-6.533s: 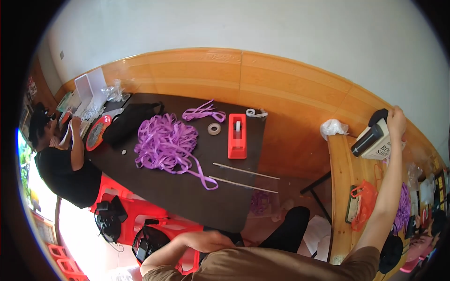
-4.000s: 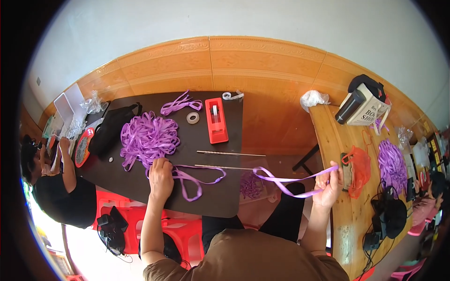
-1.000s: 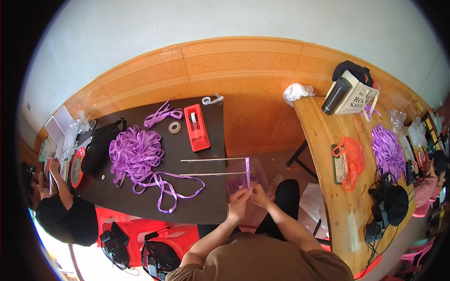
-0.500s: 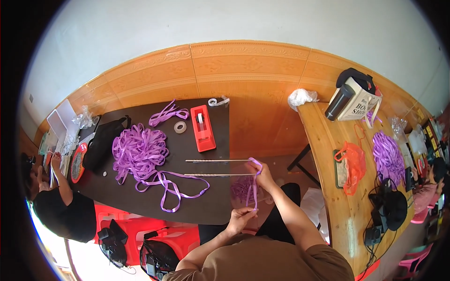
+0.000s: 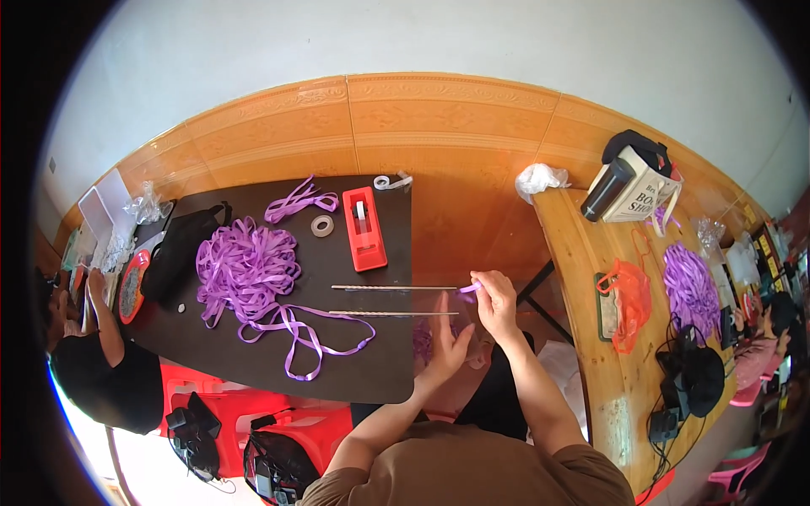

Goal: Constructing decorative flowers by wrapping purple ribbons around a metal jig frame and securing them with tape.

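Two thin twisted metal rods lie side by side and jut past the right edge of the dark table: the far rod (image 5: 380, 287) and the near rod (image 5: 380, 314). At the far rod's tip, my right hand (image 5: 496, 304) pinches a short piece of purple ribbon (image 5: 469, 289); the rest of that piece is hidden by the hand. My left hand (image 5: 449, 344) is open, its fingers stretched up beside the near rod's end. I cannot tell whether it touches that rod. A loose ribbon loop (image 5: 308, 337) trails from a big purple ribbon pile (image 5: 247, 271) on the dark table.
A red tape dispenser (image 5: 364, 236), a tape roll (image 5: 322, 225) and a black bag (image 5: 181, 253) sit on the dark table (image 5: 371, 379). To the right, a wooden table (image 5: 582, 244) bears a tote bag, an orange plastic bag and more ribbon. Another person sits far left.
My left hand has let go of the ribbon's lower end and moved up toward the rods, fingers spread. The hanging ribbon strip no longer shows; my right hand has shifted slightly right and up.
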Motion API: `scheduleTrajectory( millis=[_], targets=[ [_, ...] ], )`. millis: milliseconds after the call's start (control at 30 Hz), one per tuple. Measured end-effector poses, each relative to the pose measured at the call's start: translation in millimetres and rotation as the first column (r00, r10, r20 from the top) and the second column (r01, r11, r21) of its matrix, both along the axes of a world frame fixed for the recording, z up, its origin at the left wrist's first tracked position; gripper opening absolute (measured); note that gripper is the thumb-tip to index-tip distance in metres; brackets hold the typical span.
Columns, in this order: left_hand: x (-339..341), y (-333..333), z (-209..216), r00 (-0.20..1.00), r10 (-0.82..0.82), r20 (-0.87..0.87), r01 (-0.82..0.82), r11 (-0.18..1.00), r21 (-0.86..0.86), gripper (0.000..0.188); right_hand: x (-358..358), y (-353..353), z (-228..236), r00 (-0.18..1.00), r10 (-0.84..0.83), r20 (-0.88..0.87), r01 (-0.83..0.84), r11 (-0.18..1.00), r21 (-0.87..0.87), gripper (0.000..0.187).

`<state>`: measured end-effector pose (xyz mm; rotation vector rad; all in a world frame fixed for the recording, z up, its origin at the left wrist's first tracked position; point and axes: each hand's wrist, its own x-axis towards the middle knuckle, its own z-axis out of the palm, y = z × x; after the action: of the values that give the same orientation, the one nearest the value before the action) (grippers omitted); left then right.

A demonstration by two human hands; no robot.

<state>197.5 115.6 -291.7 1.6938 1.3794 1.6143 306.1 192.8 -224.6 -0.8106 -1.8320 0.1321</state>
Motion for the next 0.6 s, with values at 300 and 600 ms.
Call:
scheduleTrajectory(
  millis=[300,600],
  targets=[
    [5.0,29.2,0.9,0.999,0.042,-0.009,-0.042,0.997,0.068,0.037,15.7,0.6,10.8,0.996,0.084,0.027,-0.083,0.996,-0.040,0.019],
    [-7.5,-8.4,-2.6,0.653,-0.144,0.743,0.438,0.873,-0.216,0.022,-15.2,46.8,11.1,0.950,0.310,-0.050,-0.314,0.934,-0.170,0.026]
  ],
)
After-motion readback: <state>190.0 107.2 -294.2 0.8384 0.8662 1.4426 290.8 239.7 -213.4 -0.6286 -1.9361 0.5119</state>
